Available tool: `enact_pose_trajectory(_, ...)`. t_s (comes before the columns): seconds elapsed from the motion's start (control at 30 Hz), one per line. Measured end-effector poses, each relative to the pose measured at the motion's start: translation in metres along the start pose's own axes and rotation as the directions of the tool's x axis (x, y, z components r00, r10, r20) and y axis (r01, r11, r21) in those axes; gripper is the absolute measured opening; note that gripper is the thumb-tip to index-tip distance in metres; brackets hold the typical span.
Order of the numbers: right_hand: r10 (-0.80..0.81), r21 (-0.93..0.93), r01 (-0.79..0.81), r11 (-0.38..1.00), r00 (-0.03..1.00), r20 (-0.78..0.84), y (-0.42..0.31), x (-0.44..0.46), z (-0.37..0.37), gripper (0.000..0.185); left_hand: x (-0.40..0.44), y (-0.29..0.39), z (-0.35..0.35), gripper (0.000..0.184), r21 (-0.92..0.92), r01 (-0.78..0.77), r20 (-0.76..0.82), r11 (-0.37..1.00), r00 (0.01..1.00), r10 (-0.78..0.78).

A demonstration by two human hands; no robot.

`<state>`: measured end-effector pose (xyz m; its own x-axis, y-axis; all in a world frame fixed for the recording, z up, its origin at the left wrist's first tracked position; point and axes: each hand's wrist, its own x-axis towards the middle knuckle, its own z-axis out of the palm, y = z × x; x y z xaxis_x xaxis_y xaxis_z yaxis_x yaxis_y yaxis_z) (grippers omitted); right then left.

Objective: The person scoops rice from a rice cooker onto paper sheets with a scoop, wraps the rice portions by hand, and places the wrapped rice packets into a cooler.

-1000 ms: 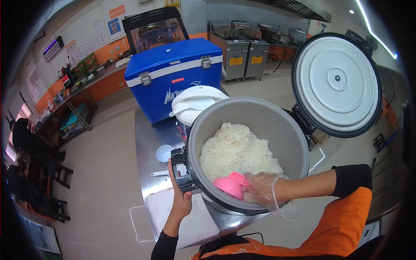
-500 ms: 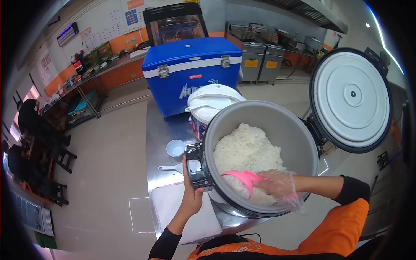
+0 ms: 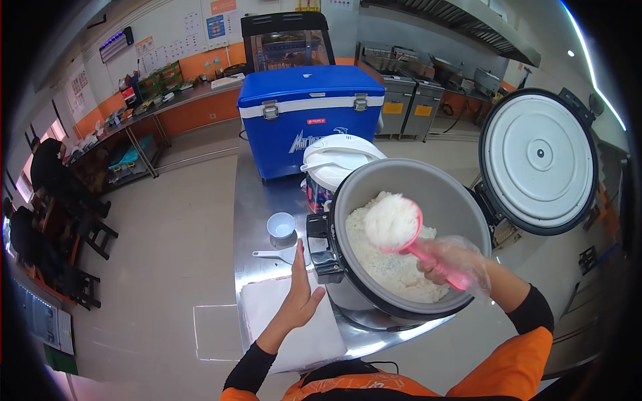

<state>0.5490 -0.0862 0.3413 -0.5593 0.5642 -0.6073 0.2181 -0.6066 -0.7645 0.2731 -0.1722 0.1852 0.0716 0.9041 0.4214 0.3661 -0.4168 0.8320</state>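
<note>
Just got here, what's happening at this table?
A person is scooping rice. Their right hand, in a clear plastic glove, holds a pink scoop heaped with rice, raised over the rice in a large open cooker. The left hand, bare and open, is beside the cooker's black side handle, not gripping it. The lid stands swung back. A small light-blue bowl sits near that handle.

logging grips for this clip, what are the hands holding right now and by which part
The right hand holds the pink scoop, heaped with rice, by its handle. The left hand is open, holding nothing.
</note>
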Motion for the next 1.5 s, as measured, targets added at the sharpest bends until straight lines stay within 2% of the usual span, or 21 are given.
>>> enact_pose_trajectory(0.07, -0.063, -0.088, 0.052, 0.995, 0.989, -0.131, -0.002, -0.011, 0.011, 0.033, -0.030, -0.011, -0.002, 0.083, 0.018, 0.091, -0.006, 0.996, 0.996, -0.091)
enact_pose_trajectory(0.13, -0.023, -0.142, -0.005, 0.990, 0.981, -0.195, 0.002, -0.006, 0.009, 0.034, -0.062, -0.025, -0.004, 0.080, 0.025, 0.215, 0.002, 0.976, 0.977, -0.215)
enact_pose_trajectory(0.17, -0.004, -0.166, -0.035, 0.986, 0.974, -0.228, 0.006, -0.004, 0.008, 0.035, -0.075, -0.030, -0.002, 0.076, -0.018, 0.254, -0.049, 0.967, 0.966, -0.254)
enact_pose_trajectory(0.27, -0.107, -0.174, 0.079, 0.982, 0.982, -0.158, 0.018, -0.006, 0.013, 0.039, -0.103, -0.027, -0.008, 0.068, 0.016, 0.283, -0.077, 0.959, 0.957, -0.281)
enact_pose_trajectory(0.37, -0.190, 0.142, 0.195, 0.970, 0.981, -0.050, 0.022, -0.020, 0.028, 0.041, -0.129, -0.032, -0.019, 0.059, 0.109, 0.321, -0.114, 0.941, 0.944, -0.309)
enact_pose_trajectory(0.47, -0.230, 0.038, 0.240, 0.970, 0.957, -0.177, 0.008, -0.070, 0.092, 0.035, -0.167, -0.043, -0.023, 0.061, 0.356, 0.392, -0.104, 0.848, 0.919, -0.381)
enact_pose_trajectory(0.57, -0.198, 0.133, 0.209, 0.969, 0.976, -0.096, 0.033, -0.078, 0.095, 0.027, -0.204, -0.054, -0.017, 0.076, 0.597, 0.373, -0.139, 0.710, 0.920, -0.366)
enact_pose_trajectory(0.67, -0.079, 0.247, 0.077, 0.966, 0.997, 0.000, 0.057, -0.073, 0.132, 0.020, -0.225, -0.055, -0.014, 0.090, 0.629, 0.429, -0.173, 0.648, 0.890, -0.421)
enact_pose_trajectory(0.73, 0.007, 0.150, -0.023, 0.988, 0.995, 0.102, 0.097, -0.047, 0.130, 0.017, -0.234, -0.060, -0.016, 0.094, 0.586, 0.446, -0.168, 0.677, 0.884, -0.436)
enact_pose_trajectory(0.8, 0.039, 0.288, -0.083, 0.954, 0.987, 0.156, 0.141, -0.009, 0.136, 0.015, -0.246, -0.068, -0.018, 0.097, 0.586, 0.445, -0.148, 0.677, 0.880, -0.451)
enact_pose_trajectory(0.9, -0.034, 0.262, 0.039, 0.964, 0.999, -0.024, 0.219, 0.077, 0.136, 0.024, -0.262, -0.081, -0.018, 0.097, 0.625, 0.427, -0.113, 0.654, 0.878, -0.466)
enact_pose_trajectory(0.93, -0.446, -0.109, 0.433, 0.895, 0.872, -0.202, 0.245, 0.121, 0.134, 0.029, -0.265, -0.084, -0.017, 0.097, 0.620, 0.427, -0.115, 0.659, 0.880, -0.461)
enact_pose_trajectory(0.97, -0.800, -0.499, 0.645, 0.579, 0.567, -0.196, 0.270, 0.167, 0.132, 0.034, -0.268, -0.086, -0.017, 0.097, 0.615, 0.426, -0.117, 0.664, 0.882, -0.457)
enact_pose_trajectory(1.0, -0.984, -0.785, 0.609, 0.117, 0.180, -0.007, 0.286, 0.187, 0.133, 0.040, -0.270, -0.086, -0.018, 0.096, 0.612, 0.428, -0.116, 0.665, 0.880, -0.460)
enact_pose_trajectory(1.03, -0.836, -0.861, 0.352, 0.366, 0.531, -0.139, 0.296, 0.178, 0.135, 0.052, -0.270, -0.086, -0.018, 0.096, 0.609, 0.431, -0.115, 0.666, 0.879, -0.463)
enact_pose_trajectory(1.13, -0.661, -0.993, -0.023, 0.118, 0.744, -0.096, 0.308, 0.191, 0.149, 0.056, -0.273, -0.089, -0.016, 0.097, 0.599, 0.431, -0.113, 0.675, 0.880, -0.462)
enact_pose_trajectory(1.17, -0.755, -0.999, 0.020, 0.036, 0.656, -0.014, 0.320, 0.194, 0.151, 0.058, -0.273, -0.089, -0.017, 0.098, 0.597, 0.429, -0.113, 0.678, 0.882, -0.458)
enact_pose_trajectory(1.27, -0.698, -0.997, 0.041, -0.060, 0.713, 0.072, 0.319, 0.195, 0.152, 0.058, -0.274, -0.089, -0.019, 0.097, 0.586, 0.437, -0.108, 0.683, 0.877, -0.469)
enact_pose_trajectory(1.37, -0.497, -0.860, -0.003, 0.511, 0.815, -0.298, 0.271, 0.164, 0.177, 0.061, -0.275, -0.090, -0.019, 0.095, 0.600, 0.420, -0.107, 0.681, 0.885, -0.453)
enact_pose_trajectory(1.47, -0.755, -0.801, 0.373, 0.468, 0.640, -0.142, 0.285, 0.191, 0.167, 0.064, -0.271, -0.085, -0.021, 0.090, 0.594, 0.382, -0.100, 0.708, 0.908, -0.407)
enact_pose_trajectory(1.5, -0.719, -0.812, 0.339, 0.475, 0.682, -0.136, 0.289, 0.200, 0.164, 0.063, -0.268, -0.084, -0.022, 0.088, 0.597, 0.360, -0.071, 0.717, 0.914, -0.399)
